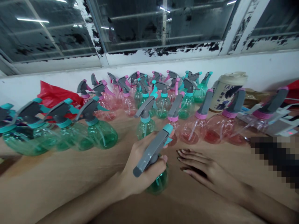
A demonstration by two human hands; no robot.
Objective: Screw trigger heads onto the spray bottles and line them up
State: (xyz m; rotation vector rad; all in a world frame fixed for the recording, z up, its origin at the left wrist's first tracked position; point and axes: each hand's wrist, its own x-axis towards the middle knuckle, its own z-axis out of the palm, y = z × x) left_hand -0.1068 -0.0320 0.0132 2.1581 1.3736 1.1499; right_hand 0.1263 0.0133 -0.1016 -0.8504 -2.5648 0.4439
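My left hand (132,174) is wrapped round the neck of a green spray bottle (153,151) with a grey head and a teal nozzle. The bottle's green body shows below my fingers, just above or on the tabletop; I cannot tell which. My right hand (209,171) lies palm down on the brown table, fingers stretched out toward that bottle and apart from it. Just beyond my left hand stands another green spray bottle (146,119). A row of pink spray bottles (213,132) runs to the right of it, and several green spray bottles (102,133) stand at the left.
More pink and green spray bottles (163,104) crowd the back against the white wall. A lidded paper cup (225,93) stands at the back right, near a white device (282,123). A red plastic bag (54,96) lies behind the left bottles. Windows rise above the wall.
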